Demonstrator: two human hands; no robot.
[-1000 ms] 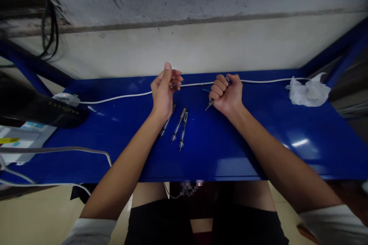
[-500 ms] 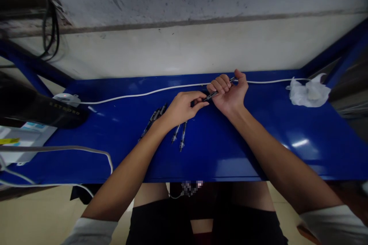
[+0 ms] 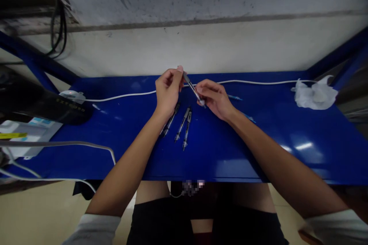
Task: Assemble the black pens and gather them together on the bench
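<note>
A clear-barrelled pen (image 3: 192, 86) with a dark grey upper part slants between my two hands above the blue table. My left hand (image 3: 169, 90) is closed in a pinch on its upper end. At the lower, clear end, the thumb and fingers of my right hand (image 3: 213, 97) are closed on the barrel. Below the hands several similar pens lie on the table, among them one pen (image 3: 187, 128) on the right of the group; my left hand and wrist partly cover others. Beside my right wrist lie two light-blue slim pieces, one piece (image 3: 235, 97) farther back, both partly hidden.
A white cable (image 3: 129, 95) runs along the back of the blue table (image 3: 218, 153). Crumpled white plastic (image 3: 315, 93) sits at the right. On the left are a black cylinder (image 3: 43, 99), a white box (image 3: 34, 138) and a loose grey cable (image 3: 86, 144). A wall stands behind.
Both hands have moved, the right one leftward and the left one up and back. My right hand has turned from a fist round the pen to a fingertip hold. Light-blue pieces now show beside it.
</note>
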